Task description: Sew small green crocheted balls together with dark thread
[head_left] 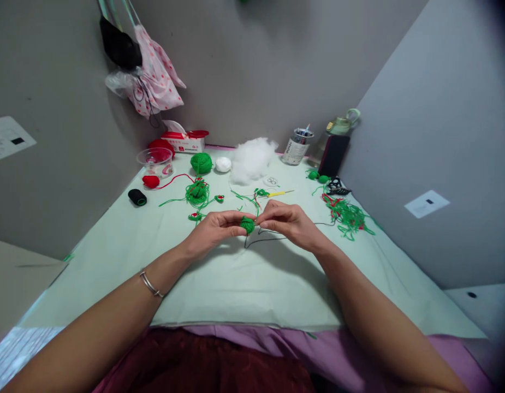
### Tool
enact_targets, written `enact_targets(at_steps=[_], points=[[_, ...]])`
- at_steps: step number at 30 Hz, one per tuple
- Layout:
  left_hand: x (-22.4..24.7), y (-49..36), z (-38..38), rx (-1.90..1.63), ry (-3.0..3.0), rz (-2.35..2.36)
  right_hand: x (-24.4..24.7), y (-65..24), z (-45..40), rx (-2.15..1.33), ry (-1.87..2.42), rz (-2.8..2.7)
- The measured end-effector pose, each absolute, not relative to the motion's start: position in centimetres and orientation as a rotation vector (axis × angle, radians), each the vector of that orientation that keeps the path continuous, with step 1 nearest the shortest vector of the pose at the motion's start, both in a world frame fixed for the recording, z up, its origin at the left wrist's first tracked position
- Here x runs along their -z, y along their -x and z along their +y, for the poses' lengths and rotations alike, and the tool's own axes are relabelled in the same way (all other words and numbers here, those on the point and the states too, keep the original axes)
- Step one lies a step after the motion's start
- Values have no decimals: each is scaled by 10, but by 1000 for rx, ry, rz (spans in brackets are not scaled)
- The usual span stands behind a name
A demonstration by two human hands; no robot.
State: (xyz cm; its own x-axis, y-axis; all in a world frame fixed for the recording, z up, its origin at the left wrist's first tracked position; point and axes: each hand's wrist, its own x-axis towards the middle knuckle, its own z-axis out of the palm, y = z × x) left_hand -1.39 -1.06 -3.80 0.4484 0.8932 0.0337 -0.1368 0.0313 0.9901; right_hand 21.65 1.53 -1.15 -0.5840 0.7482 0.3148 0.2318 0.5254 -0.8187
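Observation:
A small green crocheted ball (247,225) is pinched between the thumb and fingers of my left hand (215,232), above the middle of the table. My right hand (287,221) is closed in a pinch at the ball's right side; what its fingertips grip is too small to make out. Dark thread (262,240) loops below both hands and runs right toward a heap of yarn. Just beyond my fingers lie a crochet hook with a yellow handle (277,194) and green yarn scraps (252,199).
At the back stand white stuffing (254,158), a green yarn ball (201,162), a pen tin (295,147) and a bottle (338,128) behind a dark phone (334,155). Tangled green and red yarn (348,215) lies right. A clear tub (158,164) and black spool (137,197) sit left.

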Motion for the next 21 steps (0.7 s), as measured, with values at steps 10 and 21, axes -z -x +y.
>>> enact_targets(at_steps=[10,21], points=[[37,12,-13,-968,-1302,796,15,-211,12,-933,796,-2060],[38,13,-12,-881,-1287,727,8,-224,21,-1209,753,-2116]])
